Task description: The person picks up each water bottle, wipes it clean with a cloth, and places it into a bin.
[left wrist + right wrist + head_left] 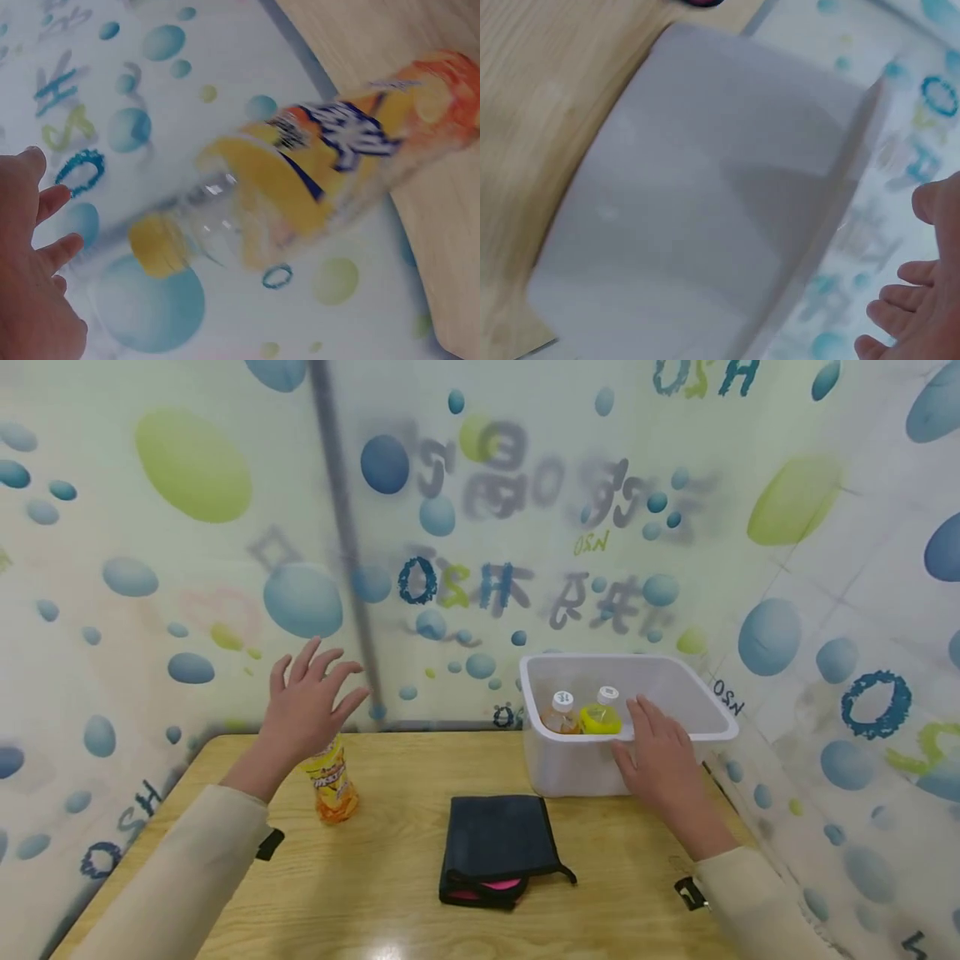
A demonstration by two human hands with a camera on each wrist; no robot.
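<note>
My left hand (311, 697) hangs open with fingers spread just above an upright orange and yellow drink bottle (334, 787) on the wooden table (390, 893). The left wrist view shows that bottle (330, 172) with its yellow cap, and my left hand (37, 262) apart from it. My right hand (654, 745) is flat, fingers straight, over the front rim of a white plastic bin (675, 693); whether it touches is unclear. Two capped bottles stand in the bin, one amber (561, 715), one yellow (601, 713). In the right wrist view the bin (705, 210) fills the frame, my fingers (911, 304) beside it.
A dark folded cloth pouch (497, 843) with pink showing at its front edge lies at the table's middle. Walls printed with blue and green bubbles close in behind and on both sides. The bin stands at the table's far right corner.
</note>
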